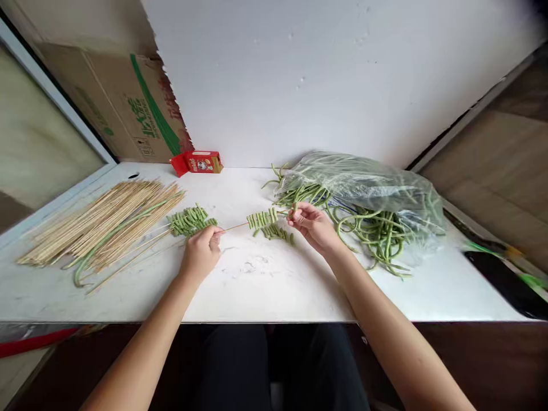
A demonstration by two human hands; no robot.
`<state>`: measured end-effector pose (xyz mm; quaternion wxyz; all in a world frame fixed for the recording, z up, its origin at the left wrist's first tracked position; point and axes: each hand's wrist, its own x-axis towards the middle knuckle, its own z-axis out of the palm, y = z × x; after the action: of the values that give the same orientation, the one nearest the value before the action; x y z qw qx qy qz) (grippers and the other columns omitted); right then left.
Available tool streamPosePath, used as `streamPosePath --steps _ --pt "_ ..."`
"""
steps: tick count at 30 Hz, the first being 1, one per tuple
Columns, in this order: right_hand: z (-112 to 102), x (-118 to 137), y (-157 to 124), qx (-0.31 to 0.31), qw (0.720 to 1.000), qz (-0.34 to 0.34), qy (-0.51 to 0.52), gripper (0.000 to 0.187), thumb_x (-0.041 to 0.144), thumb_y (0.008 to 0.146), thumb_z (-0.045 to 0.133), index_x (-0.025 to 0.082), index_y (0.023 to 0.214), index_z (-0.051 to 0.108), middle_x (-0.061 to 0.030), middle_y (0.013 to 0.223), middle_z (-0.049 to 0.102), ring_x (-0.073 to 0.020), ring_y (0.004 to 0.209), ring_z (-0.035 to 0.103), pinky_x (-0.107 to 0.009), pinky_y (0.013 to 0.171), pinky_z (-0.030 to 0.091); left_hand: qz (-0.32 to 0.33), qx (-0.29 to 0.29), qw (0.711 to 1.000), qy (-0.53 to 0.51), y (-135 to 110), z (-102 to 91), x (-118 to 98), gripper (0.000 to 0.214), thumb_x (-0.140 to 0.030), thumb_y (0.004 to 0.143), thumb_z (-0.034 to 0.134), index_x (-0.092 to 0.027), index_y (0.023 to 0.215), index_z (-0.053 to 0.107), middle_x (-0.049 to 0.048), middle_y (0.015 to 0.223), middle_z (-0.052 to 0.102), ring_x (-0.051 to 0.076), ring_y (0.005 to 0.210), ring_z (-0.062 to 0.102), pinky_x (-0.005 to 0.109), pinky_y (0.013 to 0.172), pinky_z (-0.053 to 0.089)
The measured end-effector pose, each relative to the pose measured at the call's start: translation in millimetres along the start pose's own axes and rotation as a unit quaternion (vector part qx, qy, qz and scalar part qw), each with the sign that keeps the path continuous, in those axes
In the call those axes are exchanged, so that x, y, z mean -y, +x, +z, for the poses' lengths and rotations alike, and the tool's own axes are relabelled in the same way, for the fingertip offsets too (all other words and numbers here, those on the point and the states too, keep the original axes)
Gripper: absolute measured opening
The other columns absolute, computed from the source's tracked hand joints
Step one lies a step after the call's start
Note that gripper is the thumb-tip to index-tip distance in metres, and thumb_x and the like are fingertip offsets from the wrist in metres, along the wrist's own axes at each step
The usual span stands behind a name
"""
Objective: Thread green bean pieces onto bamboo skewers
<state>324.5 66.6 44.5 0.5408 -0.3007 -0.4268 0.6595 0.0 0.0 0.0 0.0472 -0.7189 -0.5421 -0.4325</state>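
Note:
My left hand (202,250) is closed around one end of a thin wooden skewer (236,226). Several short green bean pieces (262,218) are threaded side by side along its far half. At the skewer's other end, my right hand (314,226) pinches another green bean piece (295,209) between thumb and fingers. Loose cut bean pieces (277,233) lie on the table just below the skewer. Beyond my left hand rests a pile of filled bean skewers (189,220), their bare sticks pointing left.
Many bare skewers (107,220) lie at the left, with one long bean (115,231) across them. Long beans (381,234) spill from a clear plastic bag (363,180) at the right. A red box (197,162) stands by the wall; a black phone (505,282) lies far right.

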Motion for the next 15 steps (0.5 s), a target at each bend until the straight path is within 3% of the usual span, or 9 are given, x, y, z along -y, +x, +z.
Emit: streamPosePath --steps 8,15 --pt "2.0 2.0 -2.8 -0.008 0.999 0.03 -0.025 0.035 0.036 0.068 0.103 0.021 0.094 0.085 -0.0049 0.098 0.081 -0.0143 0.082 0.07 -0.027 0.081 0.06 -0.013 0.0 1.0 -0.004 1.6 0.8 -0.2 0.022 -0.014 0.096 0.053 -0.02 0.096 0.075 0.0053 0.087 0.082 0.021 0.082 0.078 0.027 0.077 0.059" --pt "0.3 1.9 -2.7 -0.004 0.999 0.029 -0.031 0.035 0.038 0.07 0.102 0.021 0.095 0.086 -0.005 0.099 0.081 -0.0129 0.079 0.068 -0.026 0.079 0.059 -0.011 -0.005 1.0 -0.007 2.6 0.1 -2.1 0.023 -0.013 0.096 0.053 -0.02 0.095 0.074 0.0045 0.084 0.08 0.02 0.08 0.078 0.027 0.077 0.058"
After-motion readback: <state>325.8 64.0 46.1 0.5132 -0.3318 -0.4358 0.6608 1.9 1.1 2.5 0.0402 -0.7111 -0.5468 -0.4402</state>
